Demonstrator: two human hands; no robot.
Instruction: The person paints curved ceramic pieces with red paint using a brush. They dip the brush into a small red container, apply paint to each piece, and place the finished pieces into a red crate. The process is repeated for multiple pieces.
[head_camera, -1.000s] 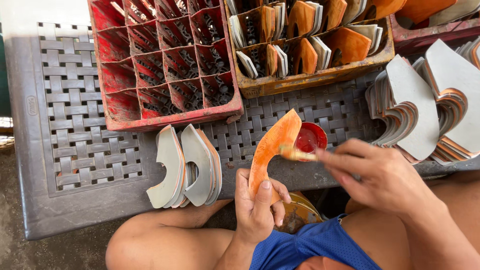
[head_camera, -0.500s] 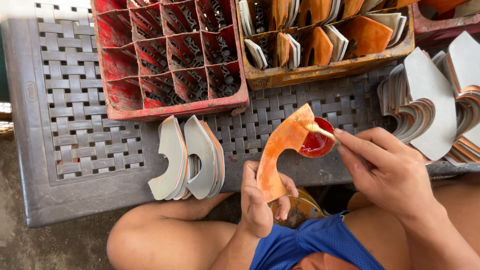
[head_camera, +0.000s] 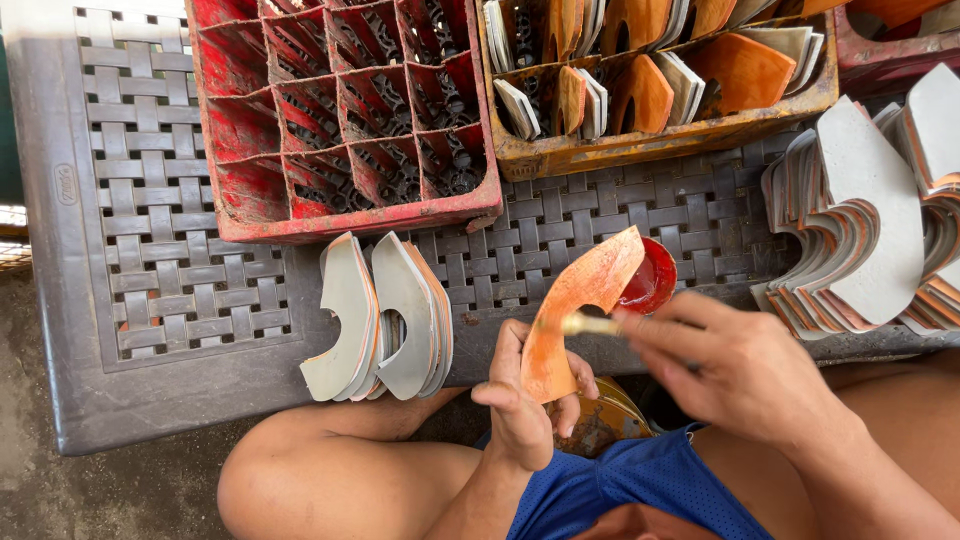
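My left hand (head_camera: 525, 405) grips the lower end of a curved flat piece (head_camera: 580, 300) coated orange, held upright over my lap. My right hand (head_camera: 735, 365) holds a small brush (head_camera: 588, 324) whose tip touches the middle of that piece. Just behind the piece sits a small red bowl (head_camera: 652, 280) of glossy red-orange paint on the table. A stack of grey unpainted curved pieces (head_camera: 385, 315) leans at the table's near edge, left of my left hand.
A grey woven-pattern plastic table (head_camera: 140, 250) carries an empty red compartment crate (head_camera: 330, 110) and an orange crate (head_camera: 660, 140) filled with painted pieces. A large pile of grey pieces (head_camera: 870, 230) lies at the right. My bare knees and blue shorts sit below the table edge.
The brush went from the piece to the red bowl, then back onto the middle of the orange piece. My left hand kept holding the piece, shifting it slightly.
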